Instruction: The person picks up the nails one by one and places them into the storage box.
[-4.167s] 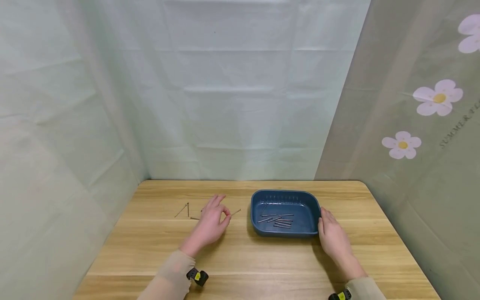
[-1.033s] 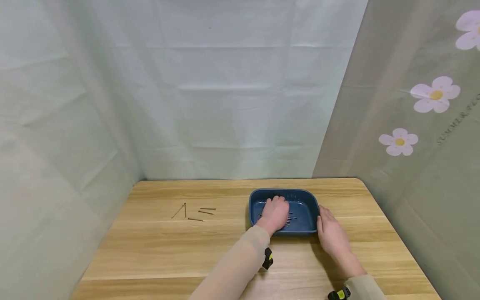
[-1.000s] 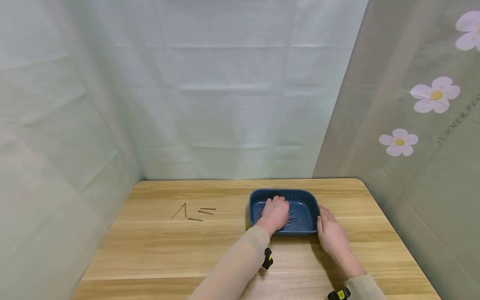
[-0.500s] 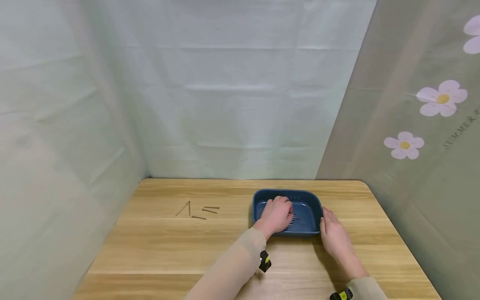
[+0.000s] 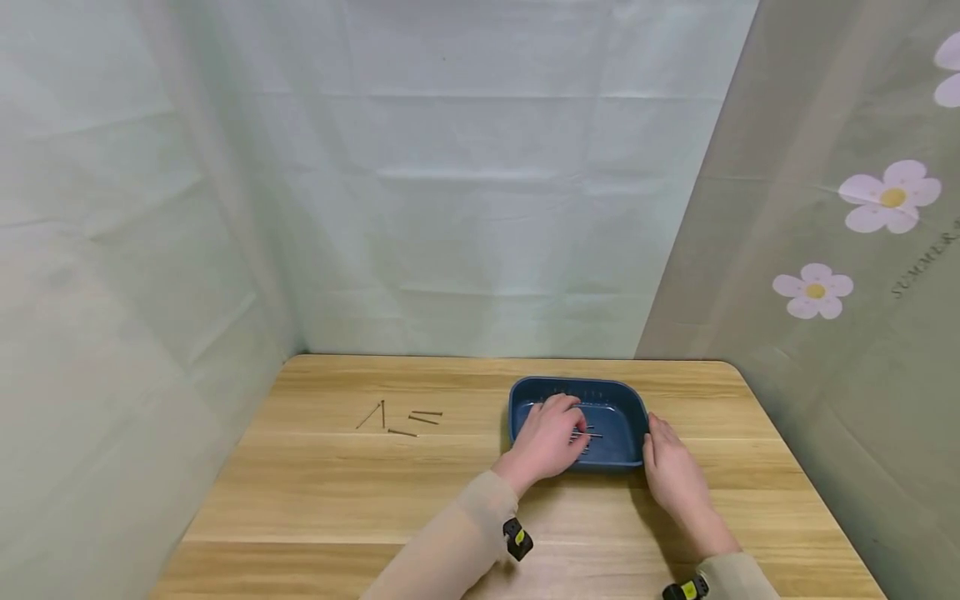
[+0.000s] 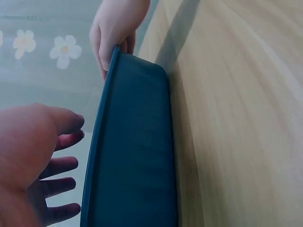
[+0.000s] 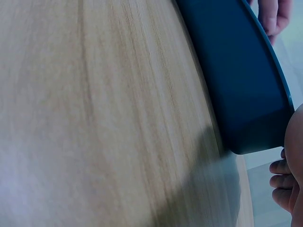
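Observation:
A dark blue tray (image 5: 621, 429) stands on the right half of the wooden table. My left hand (image 5: 546, 440) hovers over its left part, thumb and forefinger close together and the other fingers loosely bent. Thin metal nails (image 5: 596, 435) lie on the tray floor, partly hidden beneath that hand. In the left wrist view my left hand (image 6: 23, 156) is above the tray's rim, with nothing visible between its fingers. Along the tray's right end my right hand (image 5: 675, 479) rests its extended fingers; the right wrist view shows that hand (image 7: 294, 156) at the tray's corner.
Several more nails (image 5: 426, 413) lie scattered on the wooden table (image 5: 337, 500), left of the tray. Pale curtains (image 5: 480, 208) surround the table at the back and sides, the right one printed with flowers (image 5: 889, 198).
Earlier my left hand pinched a nail over the table at left; it then moved into the tray, and now lifts slightly, its thumb coming into sight. My right hand stays at the tray's end.

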### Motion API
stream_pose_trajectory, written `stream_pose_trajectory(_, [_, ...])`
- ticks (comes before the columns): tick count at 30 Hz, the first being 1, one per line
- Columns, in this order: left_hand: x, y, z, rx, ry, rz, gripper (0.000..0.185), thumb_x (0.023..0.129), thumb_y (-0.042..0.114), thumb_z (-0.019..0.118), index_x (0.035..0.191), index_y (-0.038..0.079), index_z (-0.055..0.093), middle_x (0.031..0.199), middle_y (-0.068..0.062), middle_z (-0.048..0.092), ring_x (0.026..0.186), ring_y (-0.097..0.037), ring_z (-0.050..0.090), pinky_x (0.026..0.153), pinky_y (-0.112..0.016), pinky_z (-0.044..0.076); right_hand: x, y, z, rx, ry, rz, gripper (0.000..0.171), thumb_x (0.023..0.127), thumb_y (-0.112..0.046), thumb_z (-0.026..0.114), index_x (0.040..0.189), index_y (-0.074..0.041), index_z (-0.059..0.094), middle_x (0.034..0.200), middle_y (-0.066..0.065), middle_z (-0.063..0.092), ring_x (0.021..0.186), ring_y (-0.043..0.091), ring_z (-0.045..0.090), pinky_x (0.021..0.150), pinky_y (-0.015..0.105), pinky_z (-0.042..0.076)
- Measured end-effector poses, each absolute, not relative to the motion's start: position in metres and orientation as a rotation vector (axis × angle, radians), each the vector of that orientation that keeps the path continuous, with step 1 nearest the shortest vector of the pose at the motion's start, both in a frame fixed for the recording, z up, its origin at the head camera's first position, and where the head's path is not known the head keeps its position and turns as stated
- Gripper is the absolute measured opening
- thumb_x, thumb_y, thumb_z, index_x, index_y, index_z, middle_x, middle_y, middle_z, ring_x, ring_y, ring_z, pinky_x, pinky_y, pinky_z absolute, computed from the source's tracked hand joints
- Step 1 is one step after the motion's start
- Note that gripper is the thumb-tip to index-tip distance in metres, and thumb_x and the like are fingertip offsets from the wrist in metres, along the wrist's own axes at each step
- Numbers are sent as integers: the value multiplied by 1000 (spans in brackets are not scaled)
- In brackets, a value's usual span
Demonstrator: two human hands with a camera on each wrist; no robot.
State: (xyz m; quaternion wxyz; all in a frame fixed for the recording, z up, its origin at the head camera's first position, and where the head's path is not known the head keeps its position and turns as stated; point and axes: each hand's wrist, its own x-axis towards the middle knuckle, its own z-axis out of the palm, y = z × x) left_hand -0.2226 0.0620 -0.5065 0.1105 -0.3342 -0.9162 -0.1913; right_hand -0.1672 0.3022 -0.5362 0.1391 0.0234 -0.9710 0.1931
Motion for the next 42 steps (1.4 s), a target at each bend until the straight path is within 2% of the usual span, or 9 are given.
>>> stream_pose_trajectory(12, [-198,36,-499,-1005,-2618,-688,11,103,32,73,100,22,71,157,-5,57,150,-29,46,117,-57,42,-165,307,-539,84,-2808,547,48,113,-12,44,152,16,44,153,36,49,143,53,48,116,64,39])
stream_pose_trajectory(22, [-183,-5,-494,-927,-2622,-795,10,102,29,74,98,21,71,156,-8,57,151,-34,45,118,-61,39,-164,310,-539,104,-2805,538,48,113,-12,43,152,16,44,153,36,49,143,53,48,116,64,39])
stream_pose_trajectory(32, [-176,-53,-509,-817,-2527,-935,15,93,18,82,93,17,67,149,-18,61,142,-42,53,112,-68,42,-163,312,-537,118,-2793,536,48,113,-12,45,151,16,45,153,37,49,142,53,48,116,65,39])
stream_pose_trajectory(42, [-166,-97,-525,-736,-2528,-918,17,92,13,84,92,14,67,144,-22,63,137,-45,57,102,-72,47,-159,313,-542,120,-2790,538,48,112,-13,46,150,16,46,152,37,50,141,54,49,114,66,40])
